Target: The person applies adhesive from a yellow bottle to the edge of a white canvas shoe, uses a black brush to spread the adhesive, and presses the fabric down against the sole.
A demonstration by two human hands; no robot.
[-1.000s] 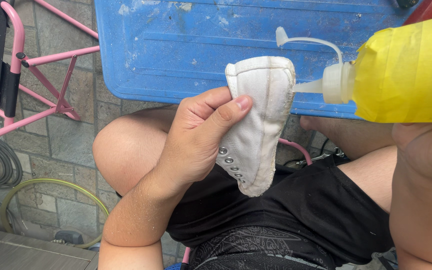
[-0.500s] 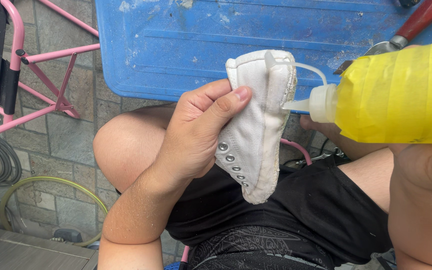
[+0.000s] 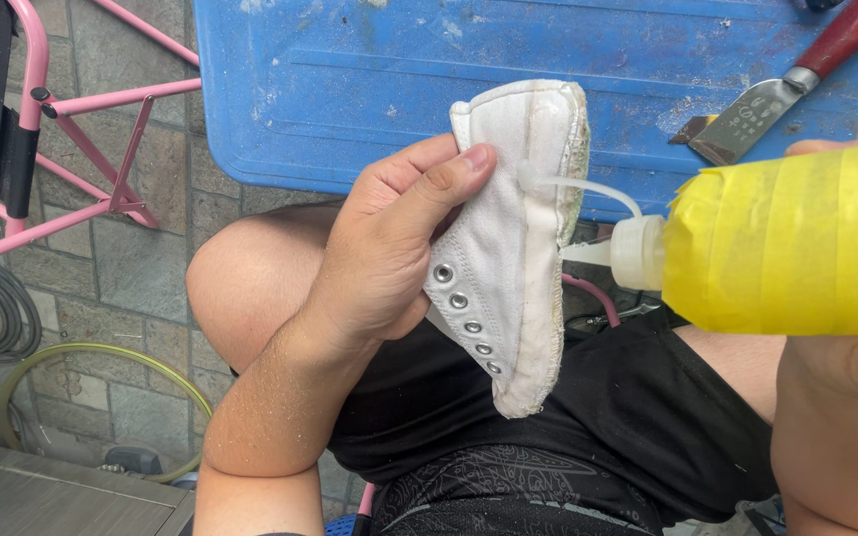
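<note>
While the left hand [image 3: 389, 253] stays clamped on the white canvas shoe upper [image 3: 513, 248], thumb across its outer face and fingers tucked behind it out of sight, the piece sits edge-on to the camera above the left knee. Metal eyelets [image 3: 464, 313] run down its near edge; the rim toward the bottle looks dirty and frayed. Right hand [image 3: 846, 397] is mostly cut off by the frame's right edge, only the wrist and a fingertip above the bottle show, wrapped around the yellow squeeze bottle [image 3: 796, 243]. Grip detail is hidden behind the bottle. White nozzle [image 3: 588, 253] points at the upper's rim, tip touching or just short of it, can't tell. A thin white tether [image 3: 588, 187] arcs from the cap to the upper. Behind: blue bench [image 3: 350, 89], scuffed, with a red-handled knife [image 3: 786, 84], handle end cropped at the top. Left: pink metal frame [image 3: 81, 149], coiled hoses [image 3: 2, 337] on stone paving.
</note>
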